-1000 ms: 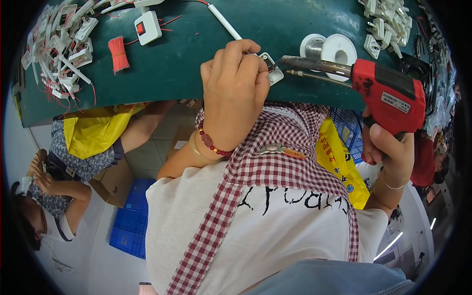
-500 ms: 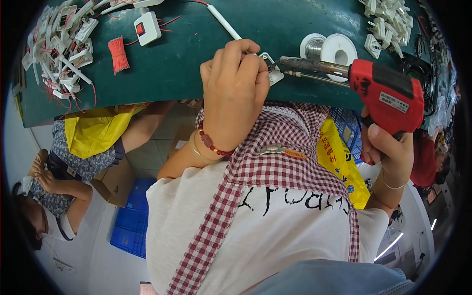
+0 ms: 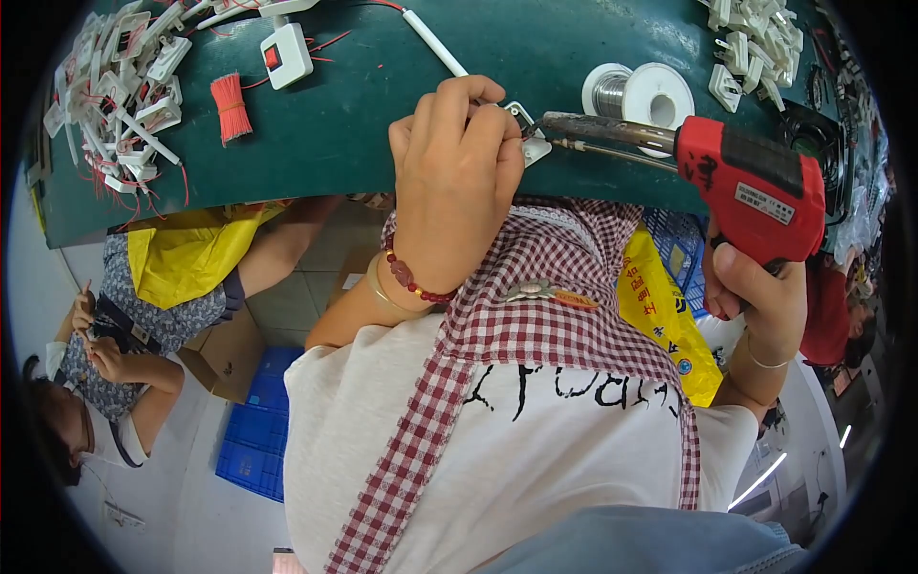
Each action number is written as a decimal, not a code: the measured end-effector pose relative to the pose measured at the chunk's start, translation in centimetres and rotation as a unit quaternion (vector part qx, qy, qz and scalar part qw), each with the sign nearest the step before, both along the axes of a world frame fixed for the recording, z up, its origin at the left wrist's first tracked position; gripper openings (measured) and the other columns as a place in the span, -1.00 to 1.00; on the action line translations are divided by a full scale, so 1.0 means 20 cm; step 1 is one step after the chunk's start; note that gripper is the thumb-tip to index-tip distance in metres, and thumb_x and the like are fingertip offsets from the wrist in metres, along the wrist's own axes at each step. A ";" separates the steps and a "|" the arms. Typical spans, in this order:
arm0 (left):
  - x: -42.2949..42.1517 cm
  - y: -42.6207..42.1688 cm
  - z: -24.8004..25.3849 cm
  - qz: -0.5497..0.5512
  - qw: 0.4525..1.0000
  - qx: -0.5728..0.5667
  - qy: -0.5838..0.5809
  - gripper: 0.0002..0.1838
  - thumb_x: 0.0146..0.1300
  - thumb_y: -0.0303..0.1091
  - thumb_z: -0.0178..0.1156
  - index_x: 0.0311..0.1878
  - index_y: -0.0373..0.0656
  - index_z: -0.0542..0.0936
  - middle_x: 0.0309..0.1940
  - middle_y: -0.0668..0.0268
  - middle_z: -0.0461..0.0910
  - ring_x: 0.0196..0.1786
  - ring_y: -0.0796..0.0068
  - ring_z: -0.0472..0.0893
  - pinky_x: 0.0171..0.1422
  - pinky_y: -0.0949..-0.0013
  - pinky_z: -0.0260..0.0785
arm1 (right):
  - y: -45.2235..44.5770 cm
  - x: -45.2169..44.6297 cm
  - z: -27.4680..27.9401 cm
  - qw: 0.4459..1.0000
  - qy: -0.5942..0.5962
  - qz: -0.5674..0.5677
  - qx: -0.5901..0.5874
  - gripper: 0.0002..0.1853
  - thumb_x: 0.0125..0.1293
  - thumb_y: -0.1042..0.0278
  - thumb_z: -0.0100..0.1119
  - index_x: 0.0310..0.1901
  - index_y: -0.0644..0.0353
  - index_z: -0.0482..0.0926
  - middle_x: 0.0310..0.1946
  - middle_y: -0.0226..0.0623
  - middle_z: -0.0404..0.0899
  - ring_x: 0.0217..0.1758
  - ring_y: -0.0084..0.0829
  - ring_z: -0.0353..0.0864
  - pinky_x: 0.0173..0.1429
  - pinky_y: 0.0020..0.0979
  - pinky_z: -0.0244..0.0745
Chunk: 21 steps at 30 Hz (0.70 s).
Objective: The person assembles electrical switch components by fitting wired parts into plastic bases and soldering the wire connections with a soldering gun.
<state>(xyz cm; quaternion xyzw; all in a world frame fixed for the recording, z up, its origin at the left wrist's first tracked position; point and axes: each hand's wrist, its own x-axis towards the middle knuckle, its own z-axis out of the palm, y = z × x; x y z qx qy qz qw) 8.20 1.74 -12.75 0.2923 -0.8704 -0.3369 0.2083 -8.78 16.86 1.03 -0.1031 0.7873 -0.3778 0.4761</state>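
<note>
My left hand (image 3: 449, 182) is closed on a small white plastic housing (image 3: 537, 150), pressing it at the table's near edge. Most of the housing is hidden behind my fingers, and a white tube (image 3: 435, 43) extends up and left from beside them. In my right hand (image 3: 760, 292) is a red and black soldering gun (image 3: 755, 182), my fingers wrapped round its handle. Its tip points left and reaches the open housing; whether it touches the metal inside, I cannot tell. Just behind the gun's barrel stands a spool of solder wire (image 3: 607, 93).
On the green table (image 3: 354, 143) lie a bundle of red wires (image 3: 230, 108) and a white piece with a red switch (image 3: 287, 55). A heap of wired white parts (image 3: 120, 96) is at left, white plug parts (image 3: 755, 48) at right. Another person (image 3: 115, 373) sits at left.
The soldering gun has shifted very slightly, its tip staying at the housing. My left hand keeps its place. The other person's hands at left have moved a little.
</note>
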 end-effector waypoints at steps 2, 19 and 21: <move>0.00 0.00 0.00 -0.001 1.000 -0.001 0.000 -0.86 -0.03 -0.54 0.25 -0.38 -0.16 0.52 -0.12 0.32 0.53 -0.19 0.35 0.52 -0.08 0.31 0.22 | 0.01 -0.01 0.00 1.000 0.000 0.001 -0.007 -0.63 0.14 0.30 0.22 -0.14 0.41 0.39 -0.72 -0.34 0.40 -0.81 -0.65 0.27 -0.68 -0.62 0.21; 0.00 0.00 0.00 -0.012 1.000 0.014 -0.008 -0.87 -0.01 -0.52 0.26 -0.36 -0.18 0.53 -0.13 0.32 0.47 -0.13 0.36 0.48 -0.03 0.25 0.17 | 0.01 -0.02 -0.01 0.997 -0.076 -0.026 -0.015 -0.73 0.13 0.50 0.22 -0.15 0.40 0.45 -0.67 -0.38 0.44 -0.75 -0.67 0.31 -0.62 -0.64 0.22; 0.00 0.00 0.00 -0.013 1.000 0.014 -0.006 -0.87 -0.01 -0.52 0.26 -0.36 -0.18 0.53 -0.13 0.32 0.47 -0.13 0.36 0.48 -0.03 0.25 0.17 | 0.00 0.00 -0.01 0.999 -0.029 -0.009 -0.022 -0.69 0.17 0.32 0.18 -0.19 0.39 0.39 -0.73 -0.34 0.40 -0.82 -0.64 0.25 -0.69 -0.61 0.22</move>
